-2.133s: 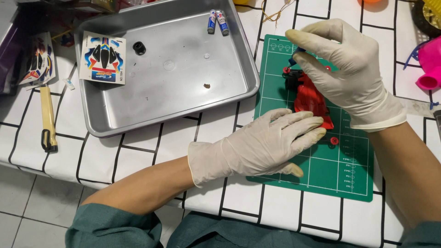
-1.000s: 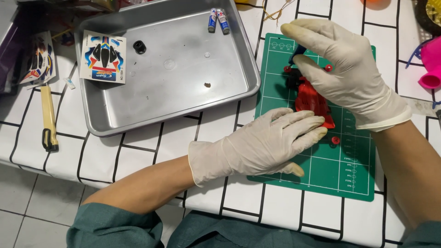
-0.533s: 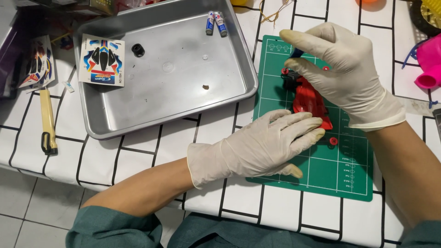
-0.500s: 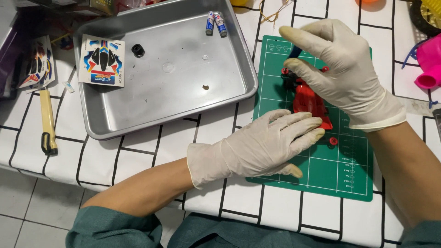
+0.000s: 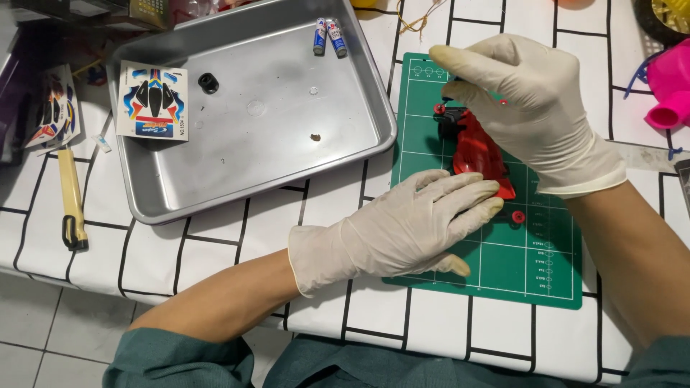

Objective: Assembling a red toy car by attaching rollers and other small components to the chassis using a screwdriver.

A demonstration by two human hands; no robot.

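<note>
Red toy car [image 5: 478, 154] lies on the green cutting mat [image 5: 503, 266] in the right half of the frame, its dark front end pointing toward the top and a small red wheel [image 5: 517, 216] showing at its lower right side. Both hands wear pale latex gloves. The left hand [image 5: 402, 223] lies flat, palm down, across the lower left part of the mat, its fingers [image 5: 467, 194] stretched out and spread, their tips touching the rear end of the car; it grips nothing. The right hand [image 5: 532, 108] hangs over the front of the car from the upper right, fingers curled downward around the dark nose; whether they actually pinch a part there cannot be told, since the hand hides the contact.

Left of the mat, a shallow metal tray [image 5: 180, 201] sits on the table [image 5: 215, 244], which is covered by a white cloth with a black grid. Inside the tray are a sticker sheet [image 5: 152, 100] at the upper left, a small black ring-shaped part [image 5: 208, 82] just beside it, two batteries [image 5: 328, 37] side by side near the top rim, and a tiny brown bit [image 5: 315, 136] near the middle. A yellow-handled utility knife [image 5: 70, 201] lies on the table at the far left, well apart from the hands. A pink plastic object [image 5: 672, 86] sits at the upper right edge.
</note>
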